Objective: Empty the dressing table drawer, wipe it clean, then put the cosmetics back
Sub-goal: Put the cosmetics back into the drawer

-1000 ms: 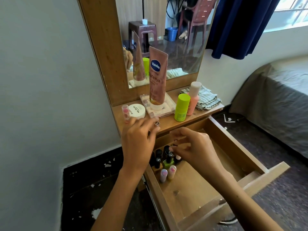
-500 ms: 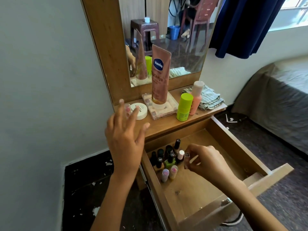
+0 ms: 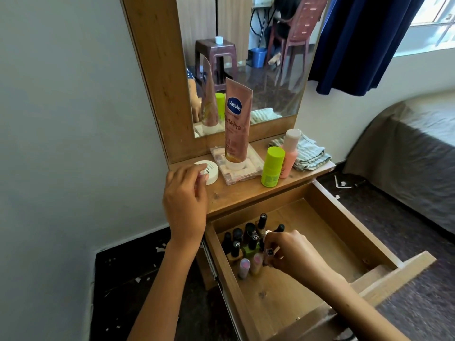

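Note:
The wooden drawer (image 3: 349, 217) stands pulled out. Several nail polish bottles (image 3: 246, 237) stand in its back left corner, with two pastel tubes (image 3: 250, 265) in front of them. My right hand (image 3: 293, 254) pinches a small dark-capped bottle (image 3: 269, 252) right beside that cluster. My left hand (image 3: 186, 200) is up on the tabletop, its fingers curled round a small pink tube (image 3: 200, 178) next to the white jar (image 3: 212, 171); the tube is mostly hidden. On the top also stand a Vaseline tube (image 3: 237, 124) on a palette (image 3: 253, 168), a green bottle (image 3: 272, 167) and a peach bottle (image 3: 289, 153).
A folded striped cloth (image 3: 311, 155) lies at the right end of the tabletop, under the mirror (image 3: 270, 70). A bed (image 3: 406, 156) is close on the right, a grey wall (image 3: 73, 143) on the left. The drawer's right and front floor is bare wood.
My left hand rose from the drawer's edge to the tabletop and closed on the pink tube. My right hand brought its small bottle to the bottle cluster.

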`<state>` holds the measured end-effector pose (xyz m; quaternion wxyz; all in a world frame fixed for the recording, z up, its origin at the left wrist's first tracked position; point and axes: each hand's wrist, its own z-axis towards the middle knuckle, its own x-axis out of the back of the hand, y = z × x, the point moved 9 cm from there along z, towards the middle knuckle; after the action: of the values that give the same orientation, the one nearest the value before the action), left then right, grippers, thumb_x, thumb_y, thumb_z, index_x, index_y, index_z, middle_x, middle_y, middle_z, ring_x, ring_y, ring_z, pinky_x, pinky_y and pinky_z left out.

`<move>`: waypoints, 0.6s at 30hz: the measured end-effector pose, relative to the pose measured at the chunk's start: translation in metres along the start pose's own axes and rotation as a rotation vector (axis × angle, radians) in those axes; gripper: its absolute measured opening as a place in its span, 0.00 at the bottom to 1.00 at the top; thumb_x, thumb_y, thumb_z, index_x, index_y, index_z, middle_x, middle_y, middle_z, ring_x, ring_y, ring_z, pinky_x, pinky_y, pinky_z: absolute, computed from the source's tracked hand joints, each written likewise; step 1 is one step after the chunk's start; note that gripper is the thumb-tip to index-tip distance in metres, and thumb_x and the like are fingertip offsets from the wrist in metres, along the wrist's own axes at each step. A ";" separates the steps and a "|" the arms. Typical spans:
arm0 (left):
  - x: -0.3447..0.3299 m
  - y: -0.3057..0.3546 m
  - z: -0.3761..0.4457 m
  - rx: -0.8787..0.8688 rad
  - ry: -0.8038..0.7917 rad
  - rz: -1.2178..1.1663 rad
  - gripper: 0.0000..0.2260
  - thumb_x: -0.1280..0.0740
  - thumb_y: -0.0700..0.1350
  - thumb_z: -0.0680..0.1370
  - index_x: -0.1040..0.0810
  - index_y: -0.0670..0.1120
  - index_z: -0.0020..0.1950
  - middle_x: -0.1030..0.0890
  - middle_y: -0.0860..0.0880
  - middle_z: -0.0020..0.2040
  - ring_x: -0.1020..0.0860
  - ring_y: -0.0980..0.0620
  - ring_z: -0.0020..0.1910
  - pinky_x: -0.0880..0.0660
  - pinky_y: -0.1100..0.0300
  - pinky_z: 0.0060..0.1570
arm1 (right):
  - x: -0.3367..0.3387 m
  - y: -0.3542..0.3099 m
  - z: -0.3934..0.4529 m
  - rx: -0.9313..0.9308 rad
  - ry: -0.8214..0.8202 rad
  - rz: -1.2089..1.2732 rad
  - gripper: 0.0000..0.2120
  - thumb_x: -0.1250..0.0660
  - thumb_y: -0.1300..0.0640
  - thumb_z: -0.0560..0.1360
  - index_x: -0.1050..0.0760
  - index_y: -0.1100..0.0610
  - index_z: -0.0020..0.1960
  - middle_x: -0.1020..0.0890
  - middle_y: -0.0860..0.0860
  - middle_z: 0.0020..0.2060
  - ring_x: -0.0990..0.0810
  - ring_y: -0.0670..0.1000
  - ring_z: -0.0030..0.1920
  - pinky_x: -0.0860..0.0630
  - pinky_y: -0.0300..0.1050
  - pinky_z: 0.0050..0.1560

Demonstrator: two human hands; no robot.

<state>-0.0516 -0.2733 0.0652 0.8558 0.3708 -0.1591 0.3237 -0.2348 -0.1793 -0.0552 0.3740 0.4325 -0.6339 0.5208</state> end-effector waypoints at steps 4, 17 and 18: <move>0.016 0.028 -0.016 -0.100 0.022 -0.163 0.09 0.28 0.37 0.73 0.19 0.41 0.52 0.18 0.48 0.48 0.22 0.52 0.50 0.27 0.67 0.46 | -0.005 0.001 0.001 -0.005 -0.014 -0.013 0.10 0.30 0.53 0.75 0.22 0.52 0.56 0.18 0.48 0.47 0.18 0.44 0.45 0.19 0.41 0.45; 0.010 0.046 -0.052 0.027 -0.182 -0.518 0.09 0.26 0.39 0.71 0.18 0.41 0.51 0.17 0.50 0.45 0.18 0.55 0.46 0.20 0.58 0.44 | -0.009 0.000 0.004 -0.007 -0.054 -0.051 0.12 0.31 0.55 0.75 0.23 0.54 0.58 0.18 0.49 0.50 0.18 0.46 0.48 0.19 0.43 0.48; 0.009 0.047 -0.053 0.029 -0.188 -0.513 0.09 0.26 0.39 0.71 0.18 0.42 0.51 0.17 0.51 0.45 0.19 0.56 0.46 0.21 0.61 0.45 | -0.007 0.000 0.004 -0.017 -0.056 -0.054 0.13 0.30 0.55 0.75 0.23 0.53 0.59 0.18 0.49 0.50 0.18 0.46 0.48 0.19 0.42 0.48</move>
<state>-0.0743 -0.2063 0.0592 0.8859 0.4396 -0.1342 0.0629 -0.2329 -0.1818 -0.0623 0.3733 0.4608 -0.6366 0.4929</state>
